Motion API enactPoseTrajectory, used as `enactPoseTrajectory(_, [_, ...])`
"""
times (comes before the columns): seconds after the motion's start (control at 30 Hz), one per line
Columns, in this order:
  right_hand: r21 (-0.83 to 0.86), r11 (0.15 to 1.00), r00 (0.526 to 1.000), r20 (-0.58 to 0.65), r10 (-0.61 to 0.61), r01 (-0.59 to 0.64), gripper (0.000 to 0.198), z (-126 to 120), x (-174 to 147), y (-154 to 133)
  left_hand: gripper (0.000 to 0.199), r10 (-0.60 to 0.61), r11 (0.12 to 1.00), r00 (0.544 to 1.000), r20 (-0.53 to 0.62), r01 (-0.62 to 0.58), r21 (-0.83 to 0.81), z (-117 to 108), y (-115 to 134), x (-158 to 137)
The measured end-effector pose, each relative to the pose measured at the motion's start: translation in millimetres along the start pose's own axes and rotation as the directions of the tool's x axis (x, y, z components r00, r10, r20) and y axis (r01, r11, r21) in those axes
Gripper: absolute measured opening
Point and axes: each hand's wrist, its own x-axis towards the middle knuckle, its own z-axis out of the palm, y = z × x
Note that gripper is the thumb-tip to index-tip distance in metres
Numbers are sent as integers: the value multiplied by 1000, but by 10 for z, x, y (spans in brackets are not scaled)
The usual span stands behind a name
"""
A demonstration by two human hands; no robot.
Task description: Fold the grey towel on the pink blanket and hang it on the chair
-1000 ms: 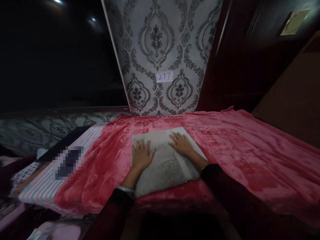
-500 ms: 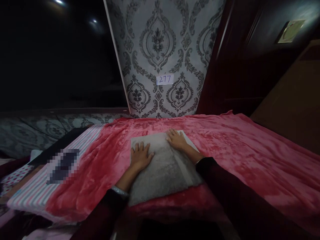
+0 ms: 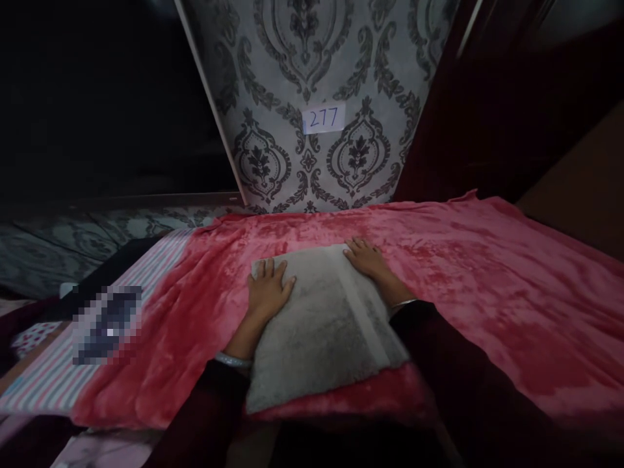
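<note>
A grey towel-like cloth (image 3: 316,325) with a paler band near its right side lies flat on a red plush blanket (image 3: 458,273). My left hand (image 3: 267,286) rests on the cloth's far left corner, fingers spread. At the far right corner my right hand (image 3: 365,257) lies with its fingers stretched out, palm down over the edge. Neither hand grips anything that shows. The cloth's near edge slants slightly and sits close to the front of the blanket.
Striped fabric (image 3: 43,377) shows at the left, with a pixelated dark patch on it. A dark screen (image 3: 107,104) stands behind at the left. On the patterned wall (image 3: 307,162) is a paper label (image 3: 324,119) reading 277. A brown panel (image 3: 580,175) rises at the right.
My right hand has moved right to the cloth's far right corner, and the white strip seen there is gone. My left hand has shifted slightly left. The view has tilted down.
</note>
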Motion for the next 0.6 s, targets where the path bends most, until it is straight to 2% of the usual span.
enactPoseTrajectory(0.23, [89, 988, 983, -124, 134, -124, 57, -83, -99, -16, 61, -5, 1000, 1000, -8, 5, 12, -19, 10, 9])
enactPoseTrajectory(0.4, [262, 944, 975, -51, 218, -198, 54, -247, -318, 236, 61, -6, 1000, 1000, -4, 6, -8, -28, 12, 14])
enactPoseTrajectory(0.6, [300, 924, 970, 31, 240, -238, 44, -276, -643, 487, 63, 1, 999, 1000, 3, 0, -54, -42, 7, 18])
